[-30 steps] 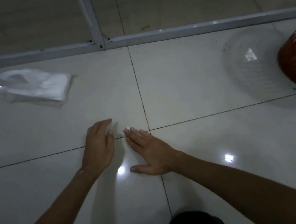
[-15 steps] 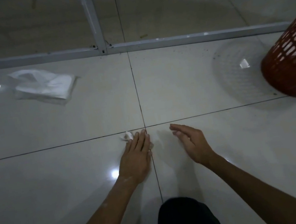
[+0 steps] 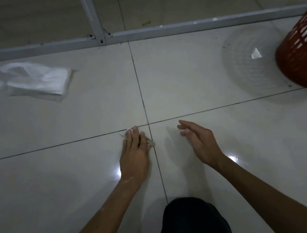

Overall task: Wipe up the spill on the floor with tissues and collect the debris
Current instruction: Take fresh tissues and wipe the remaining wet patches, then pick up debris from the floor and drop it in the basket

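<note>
Left hand (image 3: pixel 134 155) presses soiled tissue (image 3: pixel 150 143) flat to the floor (image 3: pixel 58 180), just near-left of grout crossing (image 3: pixel 148 124); fingers straight, together. Right hand (image 3: pixel 198 139) right of crossing, fingers loose, holding nothing.

Head view, steeply down, near floor (image 3: pixel 182 72)
</note>
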A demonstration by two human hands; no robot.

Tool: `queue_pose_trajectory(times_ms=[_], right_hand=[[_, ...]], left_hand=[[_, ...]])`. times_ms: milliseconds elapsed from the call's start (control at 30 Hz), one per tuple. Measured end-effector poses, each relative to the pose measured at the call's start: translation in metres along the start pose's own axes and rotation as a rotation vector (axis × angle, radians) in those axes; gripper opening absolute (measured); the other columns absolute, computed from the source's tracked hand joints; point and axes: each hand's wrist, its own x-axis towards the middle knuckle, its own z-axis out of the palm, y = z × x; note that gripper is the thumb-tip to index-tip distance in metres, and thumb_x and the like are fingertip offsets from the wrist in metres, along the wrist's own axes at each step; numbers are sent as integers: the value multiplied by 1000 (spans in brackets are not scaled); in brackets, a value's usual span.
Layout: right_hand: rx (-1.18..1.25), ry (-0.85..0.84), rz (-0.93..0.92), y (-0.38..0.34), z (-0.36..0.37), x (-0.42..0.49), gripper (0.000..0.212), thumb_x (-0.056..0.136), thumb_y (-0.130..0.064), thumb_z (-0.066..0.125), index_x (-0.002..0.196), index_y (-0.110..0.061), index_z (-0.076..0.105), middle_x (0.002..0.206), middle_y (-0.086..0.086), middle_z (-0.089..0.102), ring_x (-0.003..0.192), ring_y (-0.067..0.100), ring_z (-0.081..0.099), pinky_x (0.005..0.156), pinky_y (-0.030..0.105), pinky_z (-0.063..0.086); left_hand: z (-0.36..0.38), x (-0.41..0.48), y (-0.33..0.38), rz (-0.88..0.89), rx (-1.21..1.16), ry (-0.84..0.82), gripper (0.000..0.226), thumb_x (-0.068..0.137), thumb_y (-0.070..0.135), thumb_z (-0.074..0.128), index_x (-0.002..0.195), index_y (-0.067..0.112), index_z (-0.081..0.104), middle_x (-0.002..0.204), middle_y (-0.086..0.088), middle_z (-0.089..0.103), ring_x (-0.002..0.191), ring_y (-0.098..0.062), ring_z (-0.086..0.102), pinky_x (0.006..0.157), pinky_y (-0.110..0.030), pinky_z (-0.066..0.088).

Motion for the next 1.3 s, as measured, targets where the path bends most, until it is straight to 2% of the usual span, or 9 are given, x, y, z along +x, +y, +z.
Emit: queue_pose_trajectory(times_ms=[133,300,500,600,800,1000,1067,1167,1300], right_hand=[[-33,-3,-15,2,-6,1,40,92,-20,44,127,-5,56,112,-2,63,102,5,58,84,-2,38],[-64,8,-24,5,-8,1,34,94,-8,51,128,-6,55,114,4,65,99,7,59,81,-2,40],[-44,60,-20,2,-5,0,34,94,-9,51,127,-6,55,112,5,66,98,11,61,81,-1,41],[-15,111,10,6,-14,-1,33,93,-4,52,126,-6,56,111,3,66,99,8,61,81,-1,41],[-30,157,34,21,-41,-7,33,94,-6,51,126,-6,56,111,4,66,101,9,61,83,0,42],[-26,198,56,39,-64,-16,33,94,-6,51,126,-7,56,111,1,65,101,9,61,83,0,42],[-30,214,64,46,-70,-19,33,94,-7,52,127,-7,57,111,1,65,101,10,61,82,0,41],[-17,238,102,56,-78,-24,32,95,-10,51,127,-10,57,112,0,65,99,0,60,82,-1,41],[-11,270,115,66,-87,-30,31,95,-10,51,125,-10,58,111,-1,66,95,-14,58,81,-2,41]], left_hand=[[-9,6,-14,-95,128,-2,50,79,14,32,121,6,59,132,-26,52,121,-49,48,92,-61,42],[-28,15,-64,-265,100,120,51,91,7,31,142,6,30,151,-24,23,139,-45,19,110,-54,23],[-13,4,-79,-115,89,168,63,74,2,12,123,-15,47,135,-35,43,121,-55,42,93,-64,38],[-16,-5,-53,-70,82,195,55,87,3,11,131,-10,40,144,-29,33,132,-48,34,107,-58,30],[6,-24,-18,447,32,22,50,78,-1,31,125,1,47,139,-20,45,131,-34,40,114,-35,9],[-13,-10,2,368,-350,-108,37,89,35,52,109,7,66,118,9,61,118,-17,55,101,-8,29],[-14,-7,7,349,-378,-137,21,84,29,60,94,12,66,101,15,59,104,-12,56,91,-21,39],[-25,2,15,304,-441,-231,20,74,31,62,74,12,54,85,-6,61,82,-24,58,80,-42,43],[-28,6,42,249,-527,-471,20,77,26,65,76,8,57,90,-7,59,85,-18,57,82,-36,43]])
